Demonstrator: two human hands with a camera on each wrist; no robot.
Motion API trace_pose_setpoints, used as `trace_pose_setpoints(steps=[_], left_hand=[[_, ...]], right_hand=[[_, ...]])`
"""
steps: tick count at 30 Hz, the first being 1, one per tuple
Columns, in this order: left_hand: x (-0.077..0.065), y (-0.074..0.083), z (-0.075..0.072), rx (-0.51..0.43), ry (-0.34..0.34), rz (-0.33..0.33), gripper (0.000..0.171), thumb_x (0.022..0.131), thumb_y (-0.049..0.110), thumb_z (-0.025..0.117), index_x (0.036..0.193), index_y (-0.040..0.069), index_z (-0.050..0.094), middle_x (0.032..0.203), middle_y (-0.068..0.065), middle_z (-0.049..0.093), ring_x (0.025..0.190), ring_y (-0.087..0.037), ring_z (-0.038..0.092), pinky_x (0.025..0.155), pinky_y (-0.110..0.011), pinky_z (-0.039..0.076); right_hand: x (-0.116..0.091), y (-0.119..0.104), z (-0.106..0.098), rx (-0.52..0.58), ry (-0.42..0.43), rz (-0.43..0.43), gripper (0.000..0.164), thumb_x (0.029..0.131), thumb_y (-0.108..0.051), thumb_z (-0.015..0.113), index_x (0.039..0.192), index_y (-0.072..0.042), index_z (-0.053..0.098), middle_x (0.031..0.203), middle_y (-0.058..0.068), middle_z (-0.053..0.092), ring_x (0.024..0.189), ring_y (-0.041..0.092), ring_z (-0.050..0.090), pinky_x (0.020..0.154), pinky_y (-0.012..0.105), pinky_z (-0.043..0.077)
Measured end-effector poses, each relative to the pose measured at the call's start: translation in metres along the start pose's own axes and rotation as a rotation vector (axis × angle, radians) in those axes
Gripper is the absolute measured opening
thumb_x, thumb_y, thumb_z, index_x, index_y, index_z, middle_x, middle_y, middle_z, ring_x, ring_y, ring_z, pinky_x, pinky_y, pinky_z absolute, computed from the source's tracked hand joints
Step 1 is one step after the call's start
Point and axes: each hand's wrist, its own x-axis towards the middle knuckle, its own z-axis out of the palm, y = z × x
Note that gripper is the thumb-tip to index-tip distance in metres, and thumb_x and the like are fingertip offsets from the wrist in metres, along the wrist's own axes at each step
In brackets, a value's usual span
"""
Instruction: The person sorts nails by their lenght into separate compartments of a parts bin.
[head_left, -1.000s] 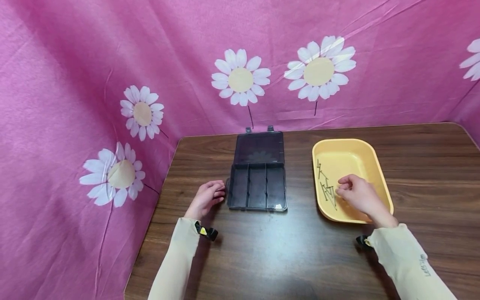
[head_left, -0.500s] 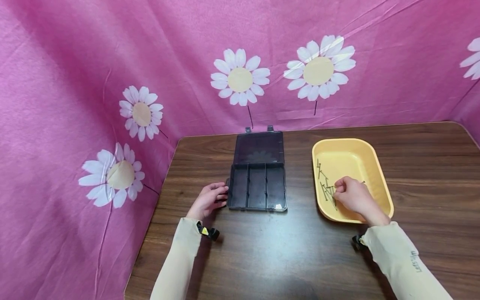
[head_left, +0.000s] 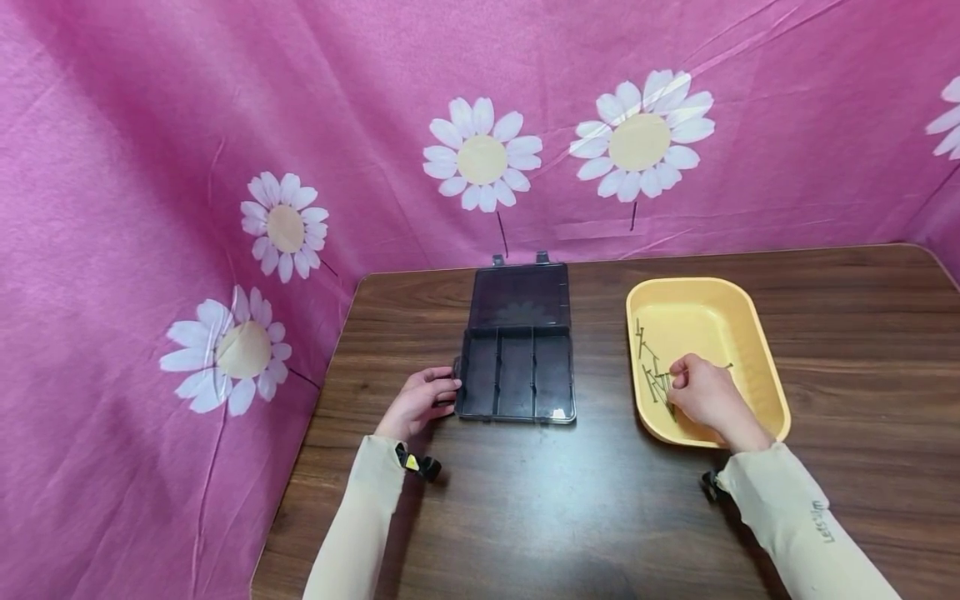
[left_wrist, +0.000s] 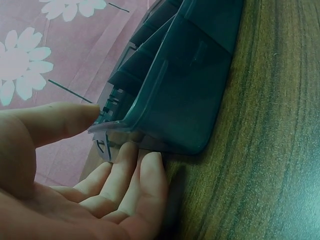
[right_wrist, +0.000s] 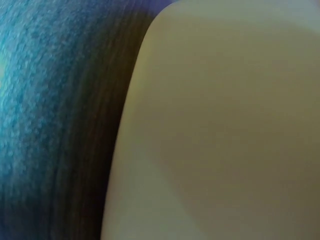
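A dark see-through compartment box (head_left: 515,375) lies on the table with its lid (head_left: 520,296) folded back. My left hand (head_left: 417,402) is at its left side; in the left wrist view the thumb (left_wrist: 75,119) lies over the lip of the box and the fingers (left_wrist: 152,182) curl below it. Right of the box, a yellow basin (head_left: 761,350) has several nails (head_left: 651,387) along its left side. My right hand (head_left: 708,396) reaches into the basin, thumb and fingertips pinching at a nail, partly hidden. The right wrist view shows only the basin's blurred outer wall (right_wrist: 215,125).
Brown wood-grain table (head_left: 540,517) extends between and in front of the containers. A pink cloth (head_left: 360,125) with white daisies hangs behind and at the left. One small nail end (head_left: 729,365) shows right of my right hand.
My right hand has moved slightly left and down onto the nails, its fingertips closing there. My left hand has moved right from beside the box onto its left edge.
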Motion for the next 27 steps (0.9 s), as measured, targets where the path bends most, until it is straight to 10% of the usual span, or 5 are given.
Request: trace_pose_setpoints(steps=[27], left_hand=[[0.004, 0.0, 0.001, 0.028, 0.006, -0.002, 0.054, 0.087, 0.0, 0.063, 0.136, 0.0, 0.04, 0.111, -0.01, 0.064, 0.081, -0.01, 0.062, 0.062, -0.028, 0.056]], right_hand=[[0.0, 0.005, -0.011, -0.121, -0.057, 0.009, 0.039, 0.065, -0.001, 0.056, 0.103, 0.008, 0.052, 0.087, 0.02, 0.056, 0.084, 0.038, 0.052, 0.072, 0.046, 0.043]])
